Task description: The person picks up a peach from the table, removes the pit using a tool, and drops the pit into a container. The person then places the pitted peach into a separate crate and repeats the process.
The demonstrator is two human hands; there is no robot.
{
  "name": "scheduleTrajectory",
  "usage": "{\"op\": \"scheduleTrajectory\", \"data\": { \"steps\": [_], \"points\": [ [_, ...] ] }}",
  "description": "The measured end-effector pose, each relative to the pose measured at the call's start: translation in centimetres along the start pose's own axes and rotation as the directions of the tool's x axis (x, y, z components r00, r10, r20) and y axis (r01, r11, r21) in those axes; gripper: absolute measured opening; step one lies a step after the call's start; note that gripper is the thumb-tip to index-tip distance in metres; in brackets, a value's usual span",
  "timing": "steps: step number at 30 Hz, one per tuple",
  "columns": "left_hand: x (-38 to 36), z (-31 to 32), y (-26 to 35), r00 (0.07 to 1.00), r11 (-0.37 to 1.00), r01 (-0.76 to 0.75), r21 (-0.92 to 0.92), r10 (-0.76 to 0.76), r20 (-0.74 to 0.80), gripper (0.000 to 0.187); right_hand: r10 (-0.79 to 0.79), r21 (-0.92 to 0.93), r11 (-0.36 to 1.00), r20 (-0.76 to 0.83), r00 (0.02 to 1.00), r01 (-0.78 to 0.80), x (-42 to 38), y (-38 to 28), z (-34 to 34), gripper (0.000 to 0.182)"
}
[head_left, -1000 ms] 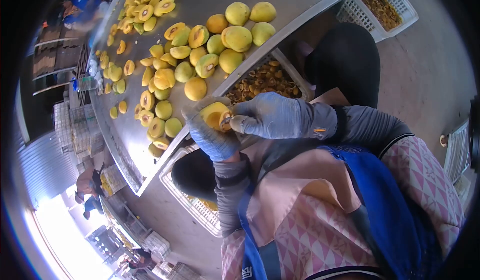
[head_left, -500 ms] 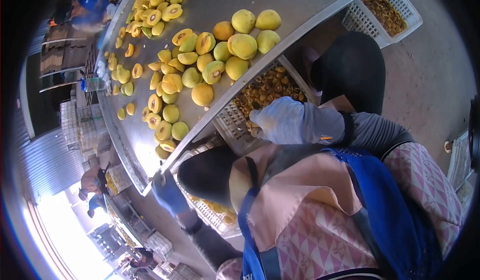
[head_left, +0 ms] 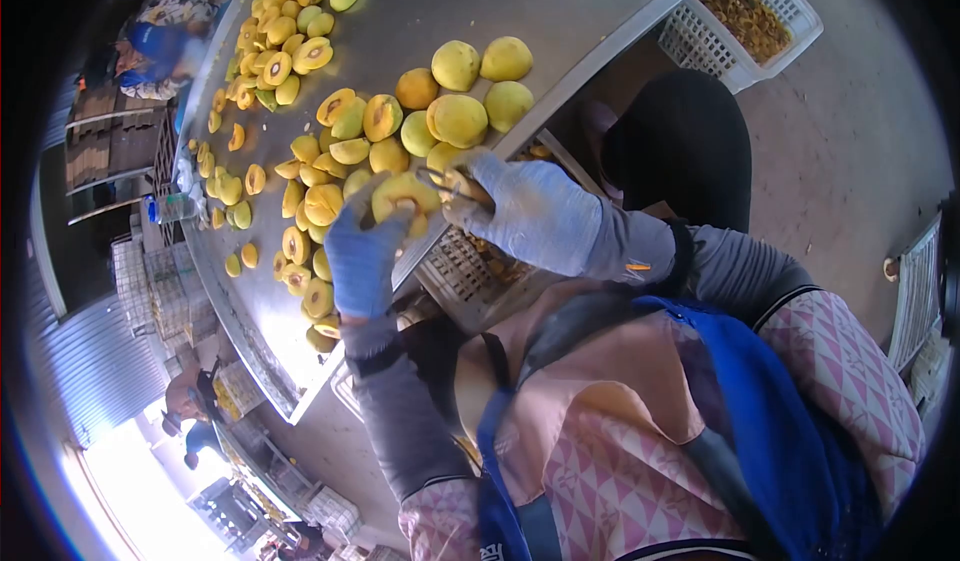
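In my left hand [head_left: 362,261], gloved in blue, is a halved yellow peach [head_left: 405,199] with its cut face showing, fingers closed round its side. My right hand [head_left: 545,211], in the same kind of glove, grips a thin dark curved pitting tool [head_left: 468,187] right beside that half. Both hands are together over the near edge of the metal table [head_left: 400,11]. Whole yellow peaches [head_left: 457,121] and cut halves [head_left: 323,204] lie just beyond them. Under the table edge, partly hidden by my right hand, is a white crate [head_left: 455,269] with brown pits.
Another white crate [head_left: 727,46] of brown scraps stands on the floor at upper right. More peach halves [head_left: 285,31] are heaped along the table. A person in a blue cap [head_left: 155,46] is at the far side. Stacked crates [head_left: 150,281] stand at left.
My left hand has come up from the table corner and now holds a peach half. My right hand has risen from over the pit crate to meet it.
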State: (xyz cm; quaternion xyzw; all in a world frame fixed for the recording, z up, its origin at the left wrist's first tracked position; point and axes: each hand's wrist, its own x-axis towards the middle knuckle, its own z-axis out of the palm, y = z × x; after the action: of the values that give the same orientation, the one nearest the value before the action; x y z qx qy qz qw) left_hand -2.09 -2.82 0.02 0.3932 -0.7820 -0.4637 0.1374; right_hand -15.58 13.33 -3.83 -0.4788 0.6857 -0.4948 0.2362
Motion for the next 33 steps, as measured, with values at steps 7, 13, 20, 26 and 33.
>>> {"op": "scheduleTrajectory", "data": {
  "steps": [7,13,20,26,33],
  "points": [
    [-6.1,5.1,1.3,0.975,0.444,-0.019,-0.896,-0.189,-0.114,0.046,0.145,0.414,0.893,0.11,0.983,-0.178,-1.1,-0.6,4.0,0.043],
    [-7.0,6.2,-4.3,0.935,0.592,-0.214,-0.777,-0.106,-0.338,0.055,0.082,0.336,0.931,0.185,0.979,-0.142,-2.6,-0.8,2.6,0.043],
    [-7.4,7.3,-0.1,0.958,0.51,-0.167,-0.844,-0.118,-0.261,0.048,0.154,0.326,0.917,0.238,0.959,-0.228,-1.1,-0.8,1.7,0.046],
    [-7.4,3.9,-1.7,0.929,0.46,0.33,-0.824,-0.313,0.197,0.048,-0.133,0.013,0.991,0.162,0.978,0.133,-1.3,-0.4,1.0,0.033],
    [-6.6,5.3,-3.1,0.966,0.556,-0.037,-0.831,-0.194,-0.173,0.04,-0.003,0.065,0.998,0.151,0.989,-0.007,-2.2,-1.2,1.1,0.031]
  ]
}}
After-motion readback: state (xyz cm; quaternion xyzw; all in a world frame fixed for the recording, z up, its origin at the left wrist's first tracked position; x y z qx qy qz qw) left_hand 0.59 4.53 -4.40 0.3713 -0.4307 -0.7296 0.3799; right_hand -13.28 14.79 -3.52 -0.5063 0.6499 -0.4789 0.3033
